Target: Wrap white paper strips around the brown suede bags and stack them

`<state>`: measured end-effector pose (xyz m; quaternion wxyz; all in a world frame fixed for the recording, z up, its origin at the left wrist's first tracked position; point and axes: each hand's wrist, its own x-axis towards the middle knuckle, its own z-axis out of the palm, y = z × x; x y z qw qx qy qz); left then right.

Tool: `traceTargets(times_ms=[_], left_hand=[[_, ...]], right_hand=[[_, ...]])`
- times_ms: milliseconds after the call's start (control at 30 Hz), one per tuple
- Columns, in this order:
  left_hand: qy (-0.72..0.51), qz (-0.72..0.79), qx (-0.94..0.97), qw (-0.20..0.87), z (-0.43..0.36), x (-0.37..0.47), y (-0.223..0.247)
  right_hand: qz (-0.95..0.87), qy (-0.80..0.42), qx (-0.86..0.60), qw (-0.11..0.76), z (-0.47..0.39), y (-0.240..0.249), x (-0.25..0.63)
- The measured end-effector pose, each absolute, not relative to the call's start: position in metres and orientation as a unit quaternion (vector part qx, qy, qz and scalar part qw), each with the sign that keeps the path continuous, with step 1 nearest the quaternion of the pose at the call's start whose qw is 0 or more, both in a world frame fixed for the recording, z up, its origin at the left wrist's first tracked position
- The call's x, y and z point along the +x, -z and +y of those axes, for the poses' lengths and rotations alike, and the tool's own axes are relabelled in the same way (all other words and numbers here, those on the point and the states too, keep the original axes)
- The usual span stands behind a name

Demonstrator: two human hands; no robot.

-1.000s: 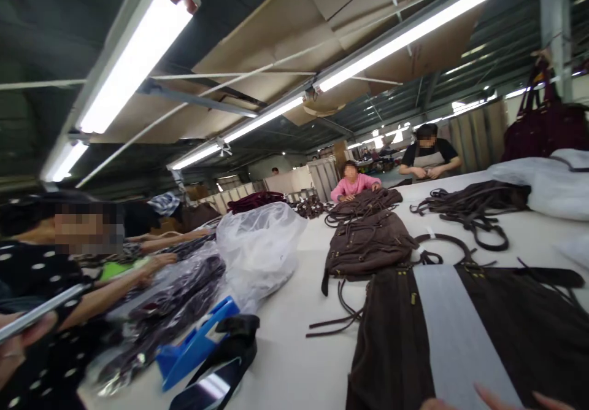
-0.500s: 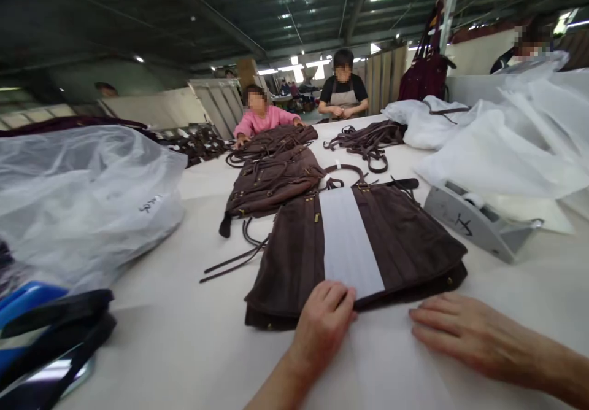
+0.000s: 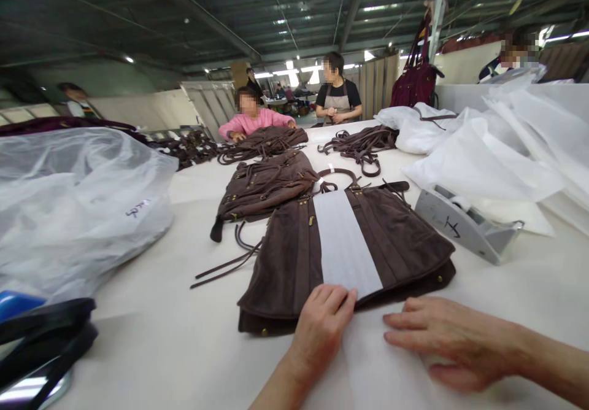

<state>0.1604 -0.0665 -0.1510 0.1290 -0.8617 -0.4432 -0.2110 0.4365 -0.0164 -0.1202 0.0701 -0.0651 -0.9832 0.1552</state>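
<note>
A dark brown bag [image 3: 285, 259] lies flat on the table before me, its looped handle [image 3: 338, 174] pointing away. Down its middle runs a white paper-like strip [image 3: 347, 241], which hangs over the bag's near edge and continues across the table toward me. At that near edge my left hand [image 3: 324, 321] has its fingers curled together on the strip, with the fingertips partly hidden. To the right, my right hand [image 3: 453, 339] is low over the strip's near part, fingers stretched out and thumb apart, holding nothing.
A grey tape dispenser [image 3: 464, 223] stands right of the bag. More brown bags [image 3: 269, 183] and straps [image 3: 361, 140] lie beyond. White plastic sheeting [image 3: 488, 158] is at right; a filled clear bag [image 3: 83, 201] is at left. Two people [image 3: 257, 121] stand across the table.
My right hand has shifted a little left, and its thumb now shows apart from the fingers. My left hand stays at the bag's near edge. The camera view has turned slightly.
</note>
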Motion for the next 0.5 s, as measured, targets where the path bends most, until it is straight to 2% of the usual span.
traceTargets(times_ms=[67, 200, 500], left_hand=[[0.198, -0.443, -0.866, 0.123, -0.067, 0.160, 0.151], [0.171, -0.439, -0.875, 0.115, -0.067, 0.158, 0.152], [0.157, -0.435, -0.879, 0.114, -0.066, 0.156, 0.146]], right_hand=[[-0.980, -0.176, -0.065, 0.060, -0.019, 0.118, 0.438], [-0.978, -0.175, -0.070, 0.094, -0.024, 0.123, 0.438], [-0.989, -0.050, -0.065, 0.124, -0.013, 0.128, 0.442]])
